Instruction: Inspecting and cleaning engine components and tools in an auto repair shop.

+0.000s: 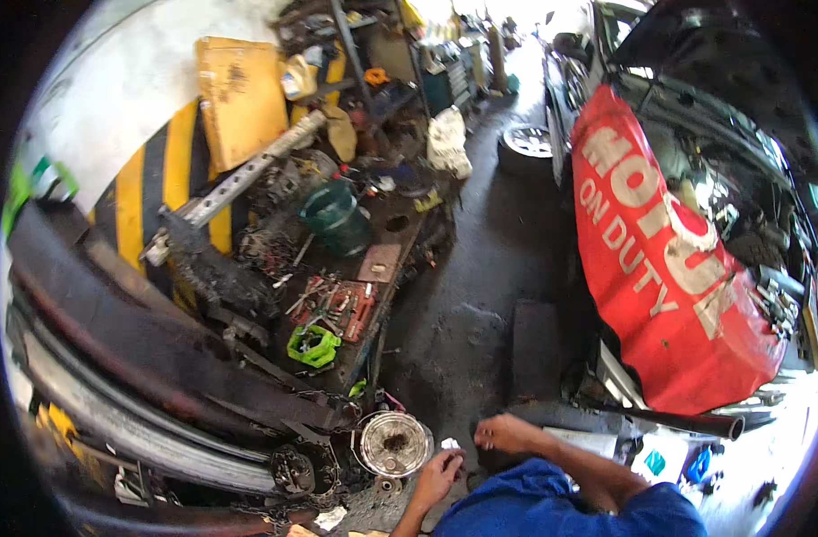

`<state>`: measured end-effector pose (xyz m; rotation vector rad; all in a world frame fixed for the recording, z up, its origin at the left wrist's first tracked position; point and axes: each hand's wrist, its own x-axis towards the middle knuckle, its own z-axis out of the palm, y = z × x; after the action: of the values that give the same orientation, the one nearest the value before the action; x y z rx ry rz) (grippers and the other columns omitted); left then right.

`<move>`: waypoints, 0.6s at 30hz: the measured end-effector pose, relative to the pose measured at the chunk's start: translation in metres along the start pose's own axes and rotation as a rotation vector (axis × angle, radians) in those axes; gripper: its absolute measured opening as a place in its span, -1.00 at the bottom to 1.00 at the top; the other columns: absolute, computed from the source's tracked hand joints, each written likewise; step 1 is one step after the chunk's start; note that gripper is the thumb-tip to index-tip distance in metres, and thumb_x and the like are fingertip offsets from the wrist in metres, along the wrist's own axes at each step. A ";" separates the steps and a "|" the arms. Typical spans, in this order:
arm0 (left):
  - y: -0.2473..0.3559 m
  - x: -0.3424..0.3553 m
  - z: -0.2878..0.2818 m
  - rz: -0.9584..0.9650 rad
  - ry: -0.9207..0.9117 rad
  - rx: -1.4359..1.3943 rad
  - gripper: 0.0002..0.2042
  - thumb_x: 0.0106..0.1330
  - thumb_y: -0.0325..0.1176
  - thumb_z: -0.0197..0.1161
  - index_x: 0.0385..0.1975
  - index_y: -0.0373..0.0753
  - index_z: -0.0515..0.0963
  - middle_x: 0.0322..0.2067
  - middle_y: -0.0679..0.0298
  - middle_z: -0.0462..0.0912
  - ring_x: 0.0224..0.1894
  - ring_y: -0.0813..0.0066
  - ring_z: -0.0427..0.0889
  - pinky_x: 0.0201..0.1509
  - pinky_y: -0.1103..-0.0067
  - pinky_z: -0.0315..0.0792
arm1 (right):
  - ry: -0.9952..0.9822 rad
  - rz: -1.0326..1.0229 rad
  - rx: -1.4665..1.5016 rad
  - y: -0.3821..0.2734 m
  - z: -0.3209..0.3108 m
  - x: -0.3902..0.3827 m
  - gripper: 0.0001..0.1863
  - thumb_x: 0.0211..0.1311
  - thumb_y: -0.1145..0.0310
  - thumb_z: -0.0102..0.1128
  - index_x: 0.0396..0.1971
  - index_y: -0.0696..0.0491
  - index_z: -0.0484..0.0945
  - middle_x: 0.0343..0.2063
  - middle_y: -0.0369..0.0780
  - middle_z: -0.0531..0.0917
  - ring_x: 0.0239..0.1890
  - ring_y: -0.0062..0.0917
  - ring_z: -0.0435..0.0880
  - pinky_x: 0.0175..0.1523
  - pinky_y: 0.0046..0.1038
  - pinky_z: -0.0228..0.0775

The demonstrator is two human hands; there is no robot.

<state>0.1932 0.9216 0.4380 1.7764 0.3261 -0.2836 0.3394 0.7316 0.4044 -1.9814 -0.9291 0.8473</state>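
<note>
My left hand (438, 476) is low in the middle of the view, its fingers pinched around a small white scrap (450, 444) that looks like paper or cloth. Just to its right hovers my right hand (506, 434), with the fingers curled closed; anything inside them is too small to make out. The two hands are close together but apart. Left of my left hand stands a round metal bucket (393, 422) with a dirty, stained top and a wire handle.
A workbench on the left carries a red tool case (362, 309), a bright green basket (312, 356) and a dark green bucket (337, 215). On the right, a red cover (628, 259) drapes a car with its hood raised. A wheel (525, 148) lies farther along the floor.
</note>
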 end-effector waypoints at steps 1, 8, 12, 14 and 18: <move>-0.004 0.013 -0.006 -0.034 -0.017 0.002 -0.74 0.44 -0.27 0.07 -0.01 -0.23 0.56 -0.38 0.23 0.69 -0.43 0.55 0.64 -0.32 0.59 0.51 | 0.061 0.030 0.033 -0.007 -0.020 0.013 -0.66 0.31 0.13 0.08 -0.26 0.13 0.61 -0.36 -0.04 0.69 -0.25 -0.15 0.69 -0.16 -0.21 0.49; -0.005 0.157 -0.031 -0.226 -0.040 -0.116 -0.66 0.46 -0.39 -0.13 0.17 -0.17 0.42 -0.38 0.26 0.61 -0.48 0.59 0.56 -0.39 0.59 0.50 | 0.031 0.268 -0.091 0.081 -0.138 0.097 -0.59 0.35 0.04 0.06 -0.22 0.14 0.59 -0.35 -0.05 0.70 -0.23 -0.10 0.67 -0.14 -0.22 0.47; 0.007 0.264 -0.052 -0.237 -0.063 -0.062 -0.67 0.43 -0.35 -0.09 0.14 -0.14 0.45 -0.50 0.28 0.56 -0.52 0.57 0.52 -0.40 0.55 0.46 | -0.025 0.497 -0.080 0.141 -0.220 0.137 -0.56 0.32 0.01 0.08 -0.21 0.14 0.57 -0.31 -0.02 0.68 -0.18 -0.04 0.64 -0.09 -0.18 0.46; 0.049 0.320 -0.067 -0.181 -0.030 -0.021 -0.67 0.42 -0.27 0.03 0.13 -0.13 0.46 -0.49 0.28 0.56 -0.51 0.59 0.53 -0.41 0.57 0.44 | 0.011 0.438 -0.239 0.155 -0.256 0.159 -0.58 0.30 0.02 0.12 -0.24 0.14 0.57 -0.28 0.00 0.67 -0.13 -0.05 0.63 -0.07 -0.14 0.46; 0.124 0.435 -0.097 0.022 0.079 0.225 -0.67 0.29 -0.21 0.24 0.01 -0.17 0.54 -0.24 0.14 0.67 -0.24 0.35 0.65 -0.10 0.44 0.50 | 0.200 0.374 -0.181 0.130 -0.373 0.219 -0.64 0.28 0.10 0.16 -0.28 0.15 0.57 -0.26 0.01 0.67 -0.15 -0.08 0.64 -0.09 -0.17 0.47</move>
<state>0.6454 1.0188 0.4146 2.0153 0.3406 -0.2422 0.7907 0.7215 0.4218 -2.3935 -0.5432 0.7662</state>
